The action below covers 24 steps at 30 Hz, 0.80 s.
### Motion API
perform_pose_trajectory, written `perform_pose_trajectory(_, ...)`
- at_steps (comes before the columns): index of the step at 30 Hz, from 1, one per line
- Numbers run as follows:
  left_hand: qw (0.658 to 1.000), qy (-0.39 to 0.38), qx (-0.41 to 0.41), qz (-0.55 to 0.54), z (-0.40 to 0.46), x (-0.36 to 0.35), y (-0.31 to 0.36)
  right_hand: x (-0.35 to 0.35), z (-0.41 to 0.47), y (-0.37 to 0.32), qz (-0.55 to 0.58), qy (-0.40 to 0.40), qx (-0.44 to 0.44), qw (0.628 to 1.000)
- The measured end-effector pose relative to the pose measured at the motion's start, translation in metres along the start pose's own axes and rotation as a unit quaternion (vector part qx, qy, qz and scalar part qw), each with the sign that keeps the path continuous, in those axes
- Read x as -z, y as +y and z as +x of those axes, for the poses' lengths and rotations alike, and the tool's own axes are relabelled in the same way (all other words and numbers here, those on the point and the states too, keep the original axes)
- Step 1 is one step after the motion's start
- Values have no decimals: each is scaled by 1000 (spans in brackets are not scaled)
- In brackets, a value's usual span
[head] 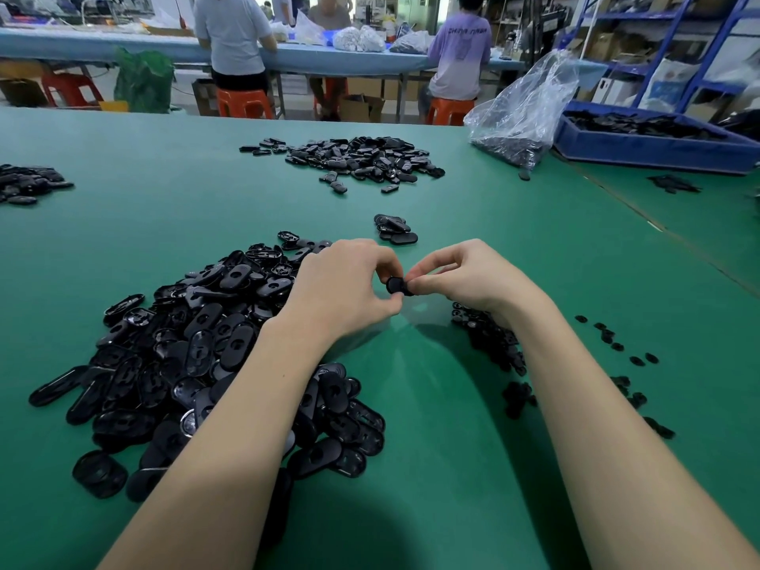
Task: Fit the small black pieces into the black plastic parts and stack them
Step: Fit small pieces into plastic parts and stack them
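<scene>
Both my hands meet above the green table [432, 425]. My left hand [345, 285] and my right hand [460, 277] pinch one black plastic part [395, 285] between their fingertips; most of it is hidden by the fingers. A big heap of oval black plastic parts [197, 355] lies under my left forearm. Small black pieces [489, 339] are piled under my right wrist, with more scattered to the right [617, 343]. A short stack of black parts [395, 230] sits just beyond my hands.
Another heap of black parts [362, 158] lies further back, and a smaller one [24, 185] at the far left. A clear plastic bag [522, 113] and a blue crate [654, 137] of parts stand at the back right. People sit at a bench behind.
</scene>
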<state>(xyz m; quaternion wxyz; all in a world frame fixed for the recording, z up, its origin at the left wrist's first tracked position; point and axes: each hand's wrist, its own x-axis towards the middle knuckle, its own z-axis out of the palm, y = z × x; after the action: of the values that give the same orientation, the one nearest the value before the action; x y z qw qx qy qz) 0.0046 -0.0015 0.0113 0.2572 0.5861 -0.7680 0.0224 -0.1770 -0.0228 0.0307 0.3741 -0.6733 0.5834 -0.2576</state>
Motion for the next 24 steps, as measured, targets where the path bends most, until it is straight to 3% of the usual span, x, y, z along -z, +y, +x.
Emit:
perform_pose_trajectory(14,1000,15,-11,16,-1,4,7,9,-2,0,-7,17,-25,1000)
perform_pose_trajectory(24,999,-28,-18,-29,-1,11,6,8,2,-1,-50,5,14,999)
